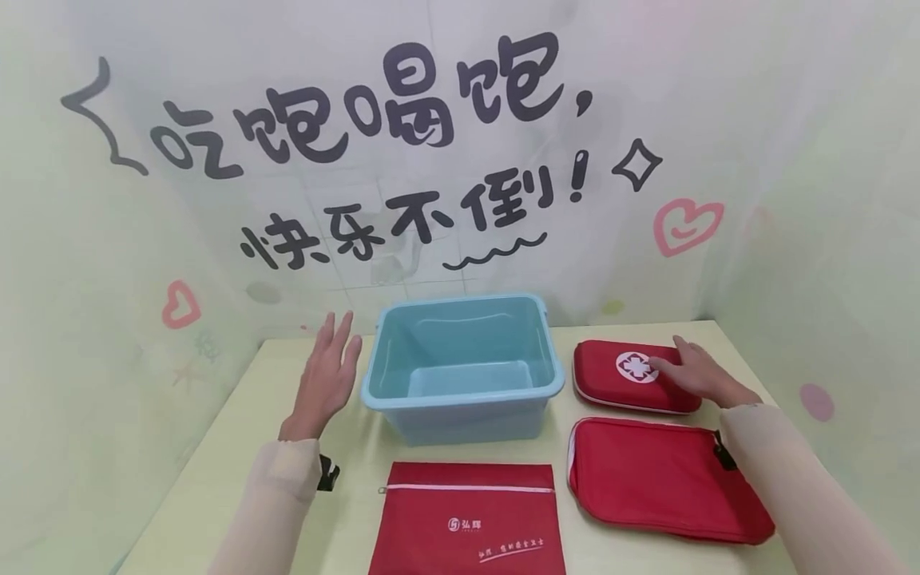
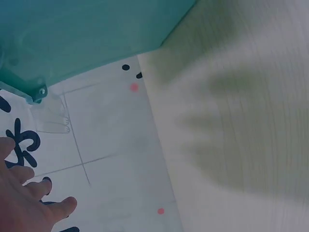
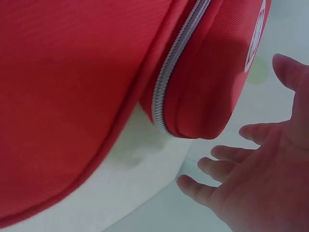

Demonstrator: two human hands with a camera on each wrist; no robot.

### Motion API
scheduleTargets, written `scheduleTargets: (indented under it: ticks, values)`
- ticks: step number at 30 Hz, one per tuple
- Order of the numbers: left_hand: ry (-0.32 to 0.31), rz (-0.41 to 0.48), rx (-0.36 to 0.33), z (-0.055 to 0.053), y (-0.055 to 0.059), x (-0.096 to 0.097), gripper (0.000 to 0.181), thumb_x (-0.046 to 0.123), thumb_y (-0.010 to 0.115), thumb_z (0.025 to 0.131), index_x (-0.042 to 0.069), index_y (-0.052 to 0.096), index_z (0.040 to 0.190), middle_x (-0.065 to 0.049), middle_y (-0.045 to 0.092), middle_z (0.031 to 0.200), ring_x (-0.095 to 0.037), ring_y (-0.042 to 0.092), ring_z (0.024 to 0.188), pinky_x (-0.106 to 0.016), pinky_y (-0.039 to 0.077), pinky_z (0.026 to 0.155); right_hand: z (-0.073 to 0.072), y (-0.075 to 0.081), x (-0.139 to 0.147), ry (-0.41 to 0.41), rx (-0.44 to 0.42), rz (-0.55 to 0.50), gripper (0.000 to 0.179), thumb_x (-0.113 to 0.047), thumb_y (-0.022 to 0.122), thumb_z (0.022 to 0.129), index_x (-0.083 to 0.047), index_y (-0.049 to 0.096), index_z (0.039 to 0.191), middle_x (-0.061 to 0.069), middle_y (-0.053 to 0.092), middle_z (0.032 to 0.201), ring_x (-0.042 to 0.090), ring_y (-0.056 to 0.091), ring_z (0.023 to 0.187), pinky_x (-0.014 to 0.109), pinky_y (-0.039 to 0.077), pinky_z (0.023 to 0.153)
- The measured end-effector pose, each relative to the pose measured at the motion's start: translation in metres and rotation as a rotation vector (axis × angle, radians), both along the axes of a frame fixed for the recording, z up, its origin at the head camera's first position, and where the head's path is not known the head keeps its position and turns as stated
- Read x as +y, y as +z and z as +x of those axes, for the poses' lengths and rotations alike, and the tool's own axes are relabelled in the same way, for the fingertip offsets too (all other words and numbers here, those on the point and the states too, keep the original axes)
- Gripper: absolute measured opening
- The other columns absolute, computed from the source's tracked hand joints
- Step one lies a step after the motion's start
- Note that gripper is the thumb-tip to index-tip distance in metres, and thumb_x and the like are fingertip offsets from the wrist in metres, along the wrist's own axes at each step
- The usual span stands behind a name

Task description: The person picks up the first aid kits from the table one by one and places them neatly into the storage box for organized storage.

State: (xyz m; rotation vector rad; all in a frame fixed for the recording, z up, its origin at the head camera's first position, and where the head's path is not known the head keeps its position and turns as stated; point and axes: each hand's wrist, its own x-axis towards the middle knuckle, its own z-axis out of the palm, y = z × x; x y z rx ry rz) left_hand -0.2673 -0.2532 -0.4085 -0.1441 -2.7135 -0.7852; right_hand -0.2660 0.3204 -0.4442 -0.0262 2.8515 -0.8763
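Note:
My left hand (image 1: 325, 379) is raised beside the left wall of a light blue plastic bin (image 1: 463, 419), its fingers spread and holding nothing. In the left wrist view the bin's wall (image 2: 91, 38) lies apart from the left fingers (image 2: 63, 209). Over the right end of a red first-aid case (image 1: 600, 371) with a white cross emblem reaches my right hand (image 1: 693, 371). The right wrist view shows its fingers (image 3: 231, 153) extended near the case's end, with a gap between. The case's grey zipper (image 3: 166, 72) runs along its side.
A larger red zippered pouch (image 1: 647, 479) lies in front of the case, partly under my right forearm. A flat red zip bag (image 1: 467, 511) with white print lies at the front middle. Behind the pale yellow table (image 1: 216, 479) stands a printed white wall (image 1: 489, 263).

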Motion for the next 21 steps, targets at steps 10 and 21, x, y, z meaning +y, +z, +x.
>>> scheduleTargets:
  ticks: [10, 21]
  values:
    - [-0.073, 0.126, 0.044, 0.031, -0.007, 0.011, 0.056, 0.043, 0.029, 0.108, 0.025, 0.021, 0.16, -0.003, 0.007, 0.167, -0.039, 0.015, 0.15, -0.074, 0.021, 0.108, -0.002, -0.012, 0.007, 0.01, -0.053, -0.088, 0.089, -0.039, 0.06, 0.097, 0.019, 0.014, 0.146, 0.038, 0.042, 0.128, 0.05, 0.046, 0.114, 0.055, 0.055, 0.088]
    - [-0.135, 0.125, 0.071, 0.046, -0.026, 0.025, 0.059, 0.039, 0.041, 0.104, 0.025, 0.024, 0.16, -0.007, 0.013, 0.166, -0.043, 0.021, 0.147, -0.078, 0.026, 0.102, -0.001, -0.017, 0.019, -0.042, -0.096, -0.145, 0.096, -0.042, 0.065, 0.093, 0.02, 0.012, 0.145, 0.039, 0.039, 0.131, 0.052, 0.043, 0.118, 0.057, 0.052, 0.092]
